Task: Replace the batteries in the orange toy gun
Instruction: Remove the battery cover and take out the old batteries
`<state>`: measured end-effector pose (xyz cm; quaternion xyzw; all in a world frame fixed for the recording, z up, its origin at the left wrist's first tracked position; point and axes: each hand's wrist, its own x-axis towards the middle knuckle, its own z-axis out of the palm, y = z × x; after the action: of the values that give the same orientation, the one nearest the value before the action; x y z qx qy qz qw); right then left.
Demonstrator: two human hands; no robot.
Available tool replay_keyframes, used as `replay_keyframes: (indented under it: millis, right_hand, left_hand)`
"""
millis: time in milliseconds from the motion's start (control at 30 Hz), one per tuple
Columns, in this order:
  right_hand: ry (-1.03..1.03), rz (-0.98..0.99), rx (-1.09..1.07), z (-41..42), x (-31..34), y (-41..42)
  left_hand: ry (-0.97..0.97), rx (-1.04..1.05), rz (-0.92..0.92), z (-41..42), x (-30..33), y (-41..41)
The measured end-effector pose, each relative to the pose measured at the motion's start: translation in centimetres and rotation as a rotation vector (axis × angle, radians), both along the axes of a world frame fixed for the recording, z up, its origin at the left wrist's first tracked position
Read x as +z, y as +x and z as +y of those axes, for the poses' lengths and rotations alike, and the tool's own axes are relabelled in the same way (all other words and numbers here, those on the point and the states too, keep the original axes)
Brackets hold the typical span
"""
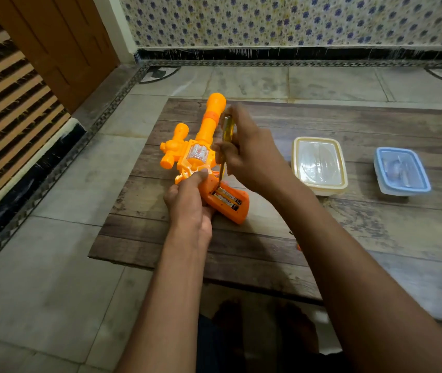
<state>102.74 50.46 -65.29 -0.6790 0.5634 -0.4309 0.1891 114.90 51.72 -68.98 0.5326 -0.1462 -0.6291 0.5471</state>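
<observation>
The orange toy gun (201, 146) lies on a wooden board (349, 224), barrel pointing away from me. Its grip has the battery compartment uncovered, and two batteries (228, 198) sit inside side by side. My left hand (190, 205) grips the gun at the grip and trigger area. My right hand (249, 154) holds a screwdriver with a yellow handle (226, 133) upright, its tip down at the top end of the batteries.
A lidded cream plastic box (319, 165) stands right of my right hand, and a lidded blue box (401, 170) further right. A small orange piece (298, 247) peeks out beside my right forearm. The board lies on a tiled floor (53, 251); a door and wall are at the back.
</observation>
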Motion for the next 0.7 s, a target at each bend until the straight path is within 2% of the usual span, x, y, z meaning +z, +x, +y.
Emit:
replay_keyframes:
  millis: [300,600,700]
  right_hand:
    - [0.216,0.229,0.133,-3.0,2.8,0.6]
    - [0.209,0.343,0.118,-3.6,3.7,0.4]
    - [0.142,0.23,0.11,-2.7,2.9,-0.1]
  left_hand:
    - [0.006,-0.034,-0.018,0.0,0.3,0.1]
    - [0.0,-0.004,0.009,0.0,-0.2,0.1]
    - [-0.001,-0.004,0.016,-0.1,-0.2,0.0]
